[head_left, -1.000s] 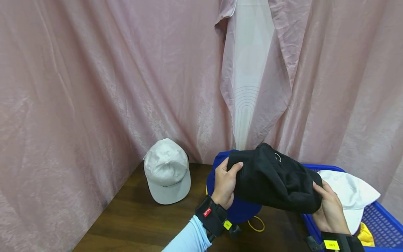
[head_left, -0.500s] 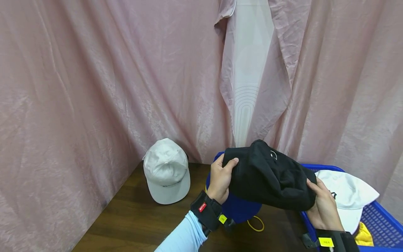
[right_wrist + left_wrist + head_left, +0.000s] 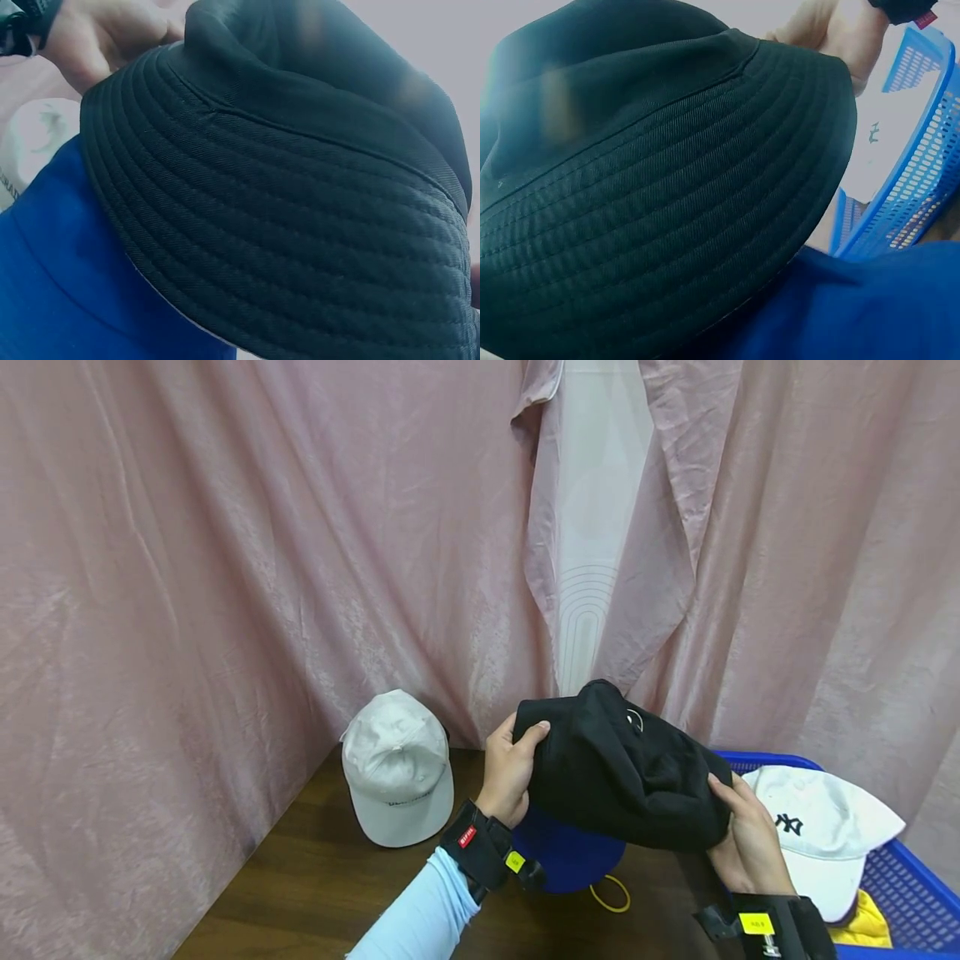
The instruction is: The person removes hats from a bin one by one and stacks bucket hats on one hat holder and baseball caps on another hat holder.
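Note:
A black bucket hat [image 3: 618,777] with a stitched brim and a small light emblem is held up between both hands. My left hand [image 3: 510,772] pinches its left end, thumb on top. At the opposite end my right hand [image 3: 750,839] grips the brim. Both wrist views are filled by the hat's ribbed brim [image 3: 667,180], and part of each hand is hidden behind it. Below it on the table lies a blue hat [image 3: 566,856], partly covered, with a yellow cord [image 3: 613,895] beside it.
To the left a white cap [image 3: 397,764] sits on the brown wooden table [image 3: 315,868], brim facing me. On the right stands a blue plastic basket [image 3: 911,889] holding a white cap with a dark logo [image 3: 821,827] and something yellow [image 3: 862,922]. Pink curtains [image 3: 300,568] hang behind.
Both hands have moved left and slightly up with the black bucket hat. The logo on the basket's white cap has come into view. The other hats have stayed put.

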Tool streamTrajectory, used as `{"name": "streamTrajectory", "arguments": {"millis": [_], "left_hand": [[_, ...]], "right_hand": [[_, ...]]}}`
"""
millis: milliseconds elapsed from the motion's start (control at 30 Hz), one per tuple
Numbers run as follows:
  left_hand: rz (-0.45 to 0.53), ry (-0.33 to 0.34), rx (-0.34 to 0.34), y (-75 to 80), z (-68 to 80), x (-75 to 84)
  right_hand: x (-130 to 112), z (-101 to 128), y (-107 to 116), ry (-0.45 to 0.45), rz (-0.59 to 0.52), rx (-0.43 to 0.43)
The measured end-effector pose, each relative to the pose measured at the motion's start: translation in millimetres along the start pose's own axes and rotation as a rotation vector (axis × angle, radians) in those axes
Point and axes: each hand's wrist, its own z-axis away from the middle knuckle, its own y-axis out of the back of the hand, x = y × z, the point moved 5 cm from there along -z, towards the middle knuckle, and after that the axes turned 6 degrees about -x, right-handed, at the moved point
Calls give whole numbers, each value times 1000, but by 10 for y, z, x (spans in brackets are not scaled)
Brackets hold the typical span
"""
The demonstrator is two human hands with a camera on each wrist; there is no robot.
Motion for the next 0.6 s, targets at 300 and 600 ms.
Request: {"name": "streamTrajectory", "arguments": {"millis": [300,600], "left_hand": [[37,17,35,125,-49,6],[76,54,88,284,-115,-7]], "right_hand": [[61,-66,-49,-83,114,103],[127,-153,-171,-77,37,109]]}}
